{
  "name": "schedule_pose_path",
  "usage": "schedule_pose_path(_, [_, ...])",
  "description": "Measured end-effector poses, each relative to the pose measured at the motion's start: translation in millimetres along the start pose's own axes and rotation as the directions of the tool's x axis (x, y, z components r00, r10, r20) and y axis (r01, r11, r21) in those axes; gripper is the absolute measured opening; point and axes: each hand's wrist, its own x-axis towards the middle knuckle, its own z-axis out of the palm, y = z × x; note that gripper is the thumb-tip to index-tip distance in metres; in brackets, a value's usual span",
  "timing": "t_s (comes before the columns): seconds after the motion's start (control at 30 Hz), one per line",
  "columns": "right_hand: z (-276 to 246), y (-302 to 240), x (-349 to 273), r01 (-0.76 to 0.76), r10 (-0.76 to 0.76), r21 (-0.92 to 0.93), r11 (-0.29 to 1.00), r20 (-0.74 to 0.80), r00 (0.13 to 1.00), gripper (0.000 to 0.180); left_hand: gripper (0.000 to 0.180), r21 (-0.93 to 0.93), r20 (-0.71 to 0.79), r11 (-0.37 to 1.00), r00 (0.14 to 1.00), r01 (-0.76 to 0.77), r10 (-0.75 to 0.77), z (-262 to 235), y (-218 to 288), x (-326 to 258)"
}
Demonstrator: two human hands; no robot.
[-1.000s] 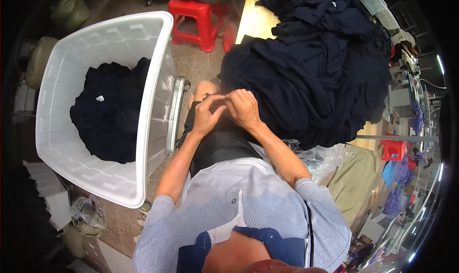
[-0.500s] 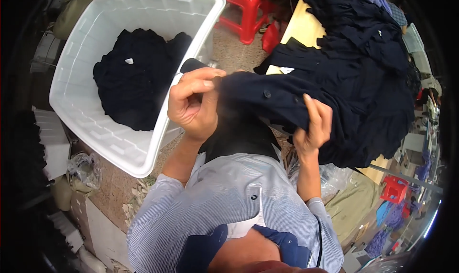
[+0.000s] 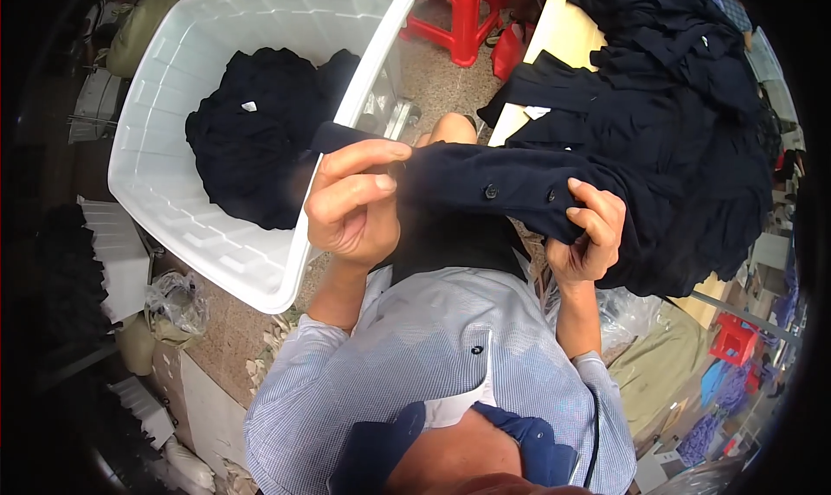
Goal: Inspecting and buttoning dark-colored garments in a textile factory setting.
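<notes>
A dark navy buttoned shirt [image 3: 450, 174] is stretched between my two hands, its strip with dark round buttons turned up toward me. My left hand [image 3: 351, 205] pinches one end of the strip between thumb and fingers, close to the rim of the white bin. At the other end, my right hand [image 3: 589, 231] grips the cloth just beside a button. To the right, the held shirt runs into a heap of similar navy garments [image 3: 658, 148] on a light wooden table [image 3: 567, 32]; where one ends and the other begins is hard to see.
On my left stands a large white plastic bin [image 3: 164, 105] with navy garments [image 3: 260, 140] inside. A red stool [image 3: 459, 14] is beyond it. Clear plastic bags [image 3: 177, 304] lie on the floor at left. Another red stool [image 3: 734, 339] stands at far right.
The button strip is now pulled straighter and flatter, its buttons facing up more. My right hand has shifted slightly right. The whole view has moved a little.
</notes>
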Motion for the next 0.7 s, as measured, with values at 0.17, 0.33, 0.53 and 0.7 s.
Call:
schedule_pose_path(0.17, [0.8, 2.2, 0.3, 0.001, -0.002, 0.038, 0.999, 0.046, 0.999, 0.037, 0.023, 0.118, 0.018, 0.993, 1.0, -0.025, 0.023, -2.9, 1.9, 4.0])
schedule_pose_path(0.33, [5.8, 1.0, 1.4, 0.003, -0.003, 0.023, 1.0, 0.013, 1.0, 0.03, 0.03, 0.286, 0.097, 0.956, 0.995, -0.065, 0.038, -8.0, 9.5, 2.1])
schedule_pose_path(0.53, [0.3, 1.0, -2.4, 0.008, -0.011, 0.036, 0.999, 0.088, 0.996, 0.039, 0.036, 0.354, 0.194, 0.921, 0.976, -0.162, 0.098, -13.9, 15.5, 7.6])
schedule_pose_path(0.7, [1.6, -1.6, 2.1, 0.036, -0.035, -0.028, 0.999, 0.043, 0.998, 0.027, 0.033, 0.388, 0.215, 0.905, 0.972, -0.172, 0.092, -16.3, 14.0, 8.9])
